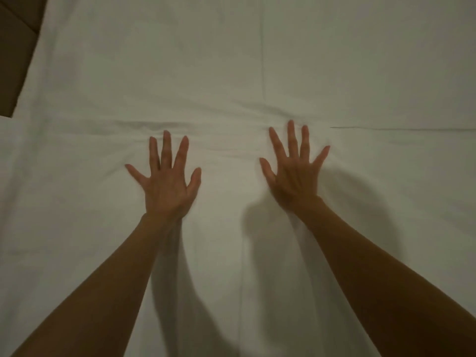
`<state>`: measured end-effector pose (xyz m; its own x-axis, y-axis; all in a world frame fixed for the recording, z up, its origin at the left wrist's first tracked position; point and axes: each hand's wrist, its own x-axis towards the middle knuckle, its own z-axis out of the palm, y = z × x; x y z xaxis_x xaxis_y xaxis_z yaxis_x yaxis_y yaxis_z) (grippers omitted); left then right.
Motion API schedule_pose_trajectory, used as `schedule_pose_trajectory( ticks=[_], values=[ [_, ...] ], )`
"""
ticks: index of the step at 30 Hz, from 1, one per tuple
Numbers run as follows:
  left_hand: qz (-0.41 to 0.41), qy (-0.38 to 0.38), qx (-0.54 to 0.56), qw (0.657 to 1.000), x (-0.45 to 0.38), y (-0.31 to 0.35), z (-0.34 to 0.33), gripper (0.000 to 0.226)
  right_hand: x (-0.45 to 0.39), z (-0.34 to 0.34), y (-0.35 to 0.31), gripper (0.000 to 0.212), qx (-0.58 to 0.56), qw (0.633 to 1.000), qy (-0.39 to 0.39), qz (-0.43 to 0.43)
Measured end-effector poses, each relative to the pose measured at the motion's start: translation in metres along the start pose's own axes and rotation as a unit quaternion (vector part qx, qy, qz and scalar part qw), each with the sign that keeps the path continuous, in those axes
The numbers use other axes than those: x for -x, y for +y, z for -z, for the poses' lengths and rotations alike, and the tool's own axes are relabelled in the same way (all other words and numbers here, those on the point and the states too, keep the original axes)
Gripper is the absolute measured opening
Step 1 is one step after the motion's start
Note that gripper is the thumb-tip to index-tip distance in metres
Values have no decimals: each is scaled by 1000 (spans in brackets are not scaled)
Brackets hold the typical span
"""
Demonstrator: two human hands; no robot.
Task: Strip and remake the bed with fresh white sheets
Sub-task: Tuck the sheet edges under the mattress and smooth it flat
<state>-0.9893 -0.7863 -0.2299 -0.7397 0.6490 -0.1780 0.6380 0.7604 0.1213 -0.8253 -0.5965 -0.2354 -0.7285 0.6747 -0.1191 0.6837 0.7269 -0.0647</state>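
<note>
white sheet [257, 73] covers nearly the whole view, spread flat over the bed with fold creases running across and down it. at the far left corner a strip of brown surface [15, 47] shows past the sheet's edge; it may be floor or a headboard, the dim light makes it hard to say.

moving right, the left hand [167, 186] lies palm down on the sheet with fingers straight and spread wide, holding nothing. just ahead of its fingertips a low ridge of wrinkles [154, 127] runs crosswise. further right, well apart from the first, the right hand [296, 176] rests the same way, flat and fanned out, also holding nothing, with the wrinkle ridge bunched at its fingertips. to the right of that hand a sharp fold line [386, 128] runs toward the bed's right edge.

the step in hand looks like smoothing the fresh sheet once laid. the next move probably calls for both palms to sweep outward toward the bed's edges, pushing the ridge flat, with even pressure so the cloth does not bunch again.

the room is dimly lit, and both forearms throw soft shadows onto the sheet.
</note>
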Motion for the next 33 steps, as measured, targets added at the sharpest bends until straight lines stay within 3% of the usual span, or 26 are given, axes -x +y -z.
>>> schedule_pose_trajectory(
  ticks=[7, 13, 16, 20, 23, 28, 31, 33],
  values=[
    [51, 10, -10, 999, -33, -63, 20, 63, -2, -4, 7, 66, -32, 999, 13, 6],
    [-23, -1, -20, 1000, -47, -138, 37, 61, -4, -2, -1, 68, -33, 999, -7, -4],
    [-20, 8, -2, 1000, -53, -171, 42, 60, -5, 4, -3, 69, -31, 999, -29, -16],
    [81, 8, 50, 995, -57, -235, 47, 57, -5, 5, -19, 69, -31, 996, -35, -80],
    [59, -3, 60, 996, -54, -269, 48, 54, -6, 1, -50, 72, -49, 988, -30, -141],
    [146, -13, 74, 986, -59, -227, 54, 57, -2, 0, -80, 76, -55, 984, -39, -166],
    [51, 30, 27, 998, -50, -156, 44, 64, -1, 0, -80, 77, -51, 984, -39, -165],
    [-36, 9, 19, 999, -42, -97, 31, 69, -2, 0, -81, 76, -47, 986, -31, -160]
  ],
)
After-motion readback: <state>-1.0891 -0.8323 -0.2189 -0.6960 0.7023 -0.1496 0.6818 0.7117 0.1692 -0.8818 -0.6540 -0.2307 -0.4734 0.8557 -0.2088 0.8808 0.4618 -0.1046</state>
